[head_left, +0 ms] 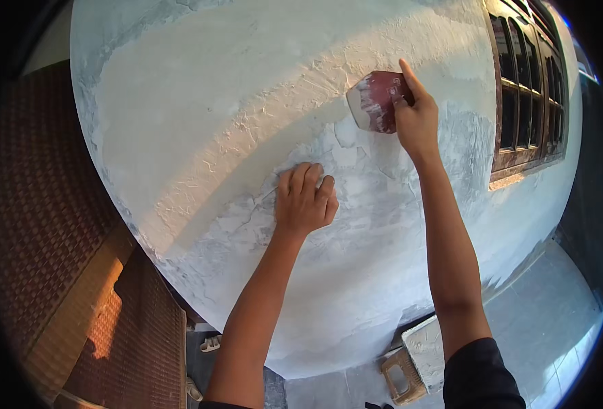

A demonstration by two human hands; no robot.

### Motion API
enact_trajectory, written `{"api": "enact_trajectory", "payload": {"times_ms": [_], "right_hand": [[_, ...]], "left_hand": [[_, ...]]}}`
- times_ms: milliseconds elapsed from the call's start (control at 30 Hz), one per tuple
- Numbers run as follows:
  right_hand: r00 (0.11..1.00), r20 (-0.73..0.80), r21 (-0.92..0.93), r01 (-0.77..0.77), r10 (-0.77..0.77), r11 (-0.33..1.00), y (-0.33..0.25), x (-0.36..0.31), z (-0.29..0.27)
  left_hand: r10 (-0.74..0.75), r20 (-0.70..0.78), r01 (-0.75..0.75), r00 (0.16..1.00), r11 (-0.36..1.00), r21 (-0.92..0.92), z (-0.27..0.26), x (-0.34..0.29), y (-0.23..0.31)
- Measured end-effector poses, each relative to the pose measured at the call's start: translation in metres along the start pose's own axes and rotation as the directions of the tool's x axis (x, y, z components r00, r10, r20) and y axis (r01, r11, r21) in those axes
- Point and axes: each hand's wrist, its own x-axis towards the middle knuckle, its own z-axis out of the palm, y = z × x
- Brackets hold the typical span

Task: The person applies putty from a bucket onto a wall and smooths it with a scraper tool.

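My right hand (417,123) grips a flat, dark red putty scraper (383,99), its index finger stretched along one side and its thumb on the face. White putty smears the scraper's left part, which lies at or close to the plastered wall (165,129). Lower and to the left, my left hand (306,198) is at the wall with curled fingers, the back of the hand toward me. Whatever its palm may hold is hidden. Around both hands the wall carries patchy white putty (346,155), with rough ridges in a sunlit band above.
A brown wooden window (530,88) is set in the wall at the right. Woven brown panels (49,198) stand along the left. Below are a pale-topped stool or box (425,351), grey floor tiles (540,313) and light-coloured footwear (211,343).
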Motion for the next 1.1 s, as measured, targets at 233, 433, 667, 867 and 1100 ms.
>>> {"api": "enact_trajectory", "payload": {"times_ms": [233,433,667,867,1100], "right_hand": [[0.944,-0.016,-0.027,0.329,-0.33,0.944,-0.005,-0.003,0.013],[0.983,-0.179,0.081,-0.018,0.032,0.997,0.006,-0.026,-0.029],[0.949,-0.027,0.212,-0.302,0.315,0.929,0.044,-0.079,-0.087],[0.853,0.041,0.222,-0.516,0.521,0.828,0.085,-0.143,-0.145],[0.69,0.047,0.207,-0.714,0.722,0.669,0.131,-0.221,-0.208]], "left_hand": [[0.034,0.0,-0.034,0.999,0.999,0.021,0.002,0.006,-0.004],[0.087,0.036,-0.088,0.996,0.996,0.023,0.0,0.001,-0.001],[0.113,0.095,-0.107,0.989,0.992,-0.064,0.002,0.0,0.013],[0.061,0.141,-0.01,0.988,0.943,-0.334,0.024,-0.019,0.116],[0.044,0.365,0.194,0.93,0.785,-0.589,0.041,-0.054,0.249]]}}
